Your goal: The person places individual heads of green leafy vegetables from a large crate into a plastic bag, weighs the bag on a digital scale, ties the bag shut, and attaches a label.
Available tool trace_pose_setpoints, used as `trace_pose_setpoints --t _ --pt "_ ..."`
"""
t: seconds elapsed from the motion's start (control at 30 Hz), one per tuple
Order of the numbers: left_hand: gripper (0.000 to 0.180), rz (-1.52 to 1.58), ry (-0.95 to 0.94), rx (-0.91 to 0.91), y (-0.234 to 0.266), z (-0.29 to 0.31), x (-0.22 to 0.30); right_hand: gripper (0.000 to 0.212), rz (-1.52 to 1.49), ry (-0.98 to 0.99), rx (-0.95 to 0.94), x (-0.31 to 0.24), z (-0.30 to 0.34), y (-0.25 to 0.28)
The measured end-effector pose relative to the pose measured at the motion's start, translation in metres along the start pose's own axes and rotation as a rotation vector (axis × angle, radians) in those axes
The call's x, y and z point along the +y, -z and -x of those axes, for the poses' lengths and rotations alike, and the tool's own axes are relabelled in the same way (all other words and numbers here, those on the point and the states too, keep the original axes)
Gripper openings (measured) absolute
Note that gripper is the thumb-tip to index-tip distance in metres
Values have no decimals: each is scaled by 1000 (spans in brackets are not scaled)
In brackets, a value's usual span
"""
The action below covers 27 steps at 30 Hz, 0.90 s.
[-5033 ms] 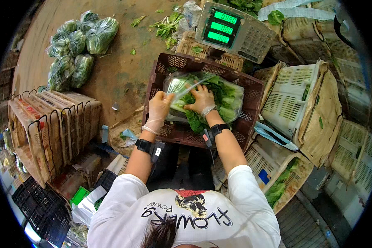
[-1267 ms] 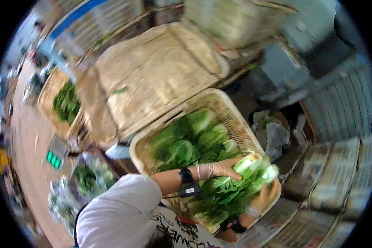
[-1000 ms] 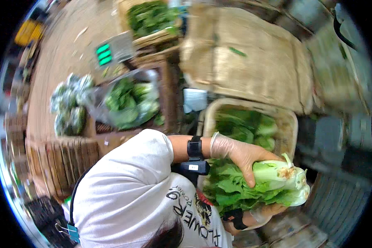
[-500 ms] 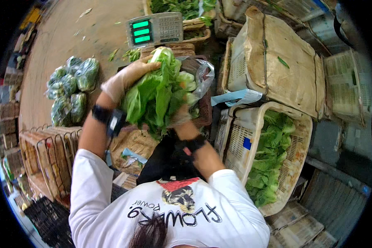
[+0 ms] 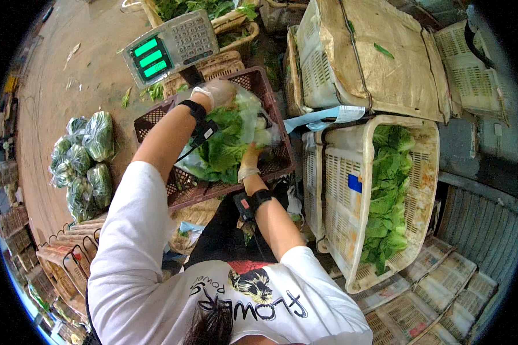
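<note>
A bunch of leafy greens point(image 5: 227, 144) lies over a maroon plastic crate point(image 5: 184, 200), its pale stems to the right. Around the stem end is a clear plastic bag point(image 5: 248, 115), partly covering the leaves. My left hand point(image 5: 216, 92), in a thin glove, is closed at the bag's far edge; its fingertips are partly hidden. From the near side my right hand point(image 5: 249, 160), also gloved, grips the greens at the bagged stem end. A scale display point(image 5: 170, 49) with green lit panels stands just beyond the crate.
Several bagged vegetables point(image 5: 86, 161) sit on the floor at the left. To the right, a white basket point(image 5: 342, 190) holds more leafy greens point(image 5: 388, 195). Behind it is a covered crate point(image 5: 385, 52) with a blue-white strip point(image 5: 328, 118) beside it. Stacked crates point(image 5: 69, 253) stand at the near left.
The greens have gone down from upright in my hands to lying over the crate, with the clear bag now around their stem end. My left hand has shifted from the stems to the bag's edge.
</note>
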State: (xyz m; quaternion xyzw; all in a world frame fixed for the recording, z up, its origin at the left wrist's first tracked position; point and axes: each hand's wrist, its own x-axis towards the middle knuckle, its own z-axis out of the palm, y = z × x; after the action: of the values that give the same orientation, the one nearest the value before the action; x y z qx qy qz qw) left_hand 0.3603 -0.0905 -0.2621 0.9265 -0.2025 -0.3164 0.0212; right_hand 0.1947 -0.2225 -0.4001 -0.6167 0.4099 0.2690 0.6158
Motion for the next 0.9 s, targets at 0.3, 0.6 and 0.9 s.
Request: trace_pose_setpoints --t 0.3,0.6,0.9 --pt "110 -67 109 144 -63 74 68 64 893 380 -217 -12 -39 36" --pt "113 129 130 250 -100 61 37 38 1349 1304 61 -134 42 65" --pt "107 49 230 182 -106 72 49 29 580 706 -641 -186 102 124"
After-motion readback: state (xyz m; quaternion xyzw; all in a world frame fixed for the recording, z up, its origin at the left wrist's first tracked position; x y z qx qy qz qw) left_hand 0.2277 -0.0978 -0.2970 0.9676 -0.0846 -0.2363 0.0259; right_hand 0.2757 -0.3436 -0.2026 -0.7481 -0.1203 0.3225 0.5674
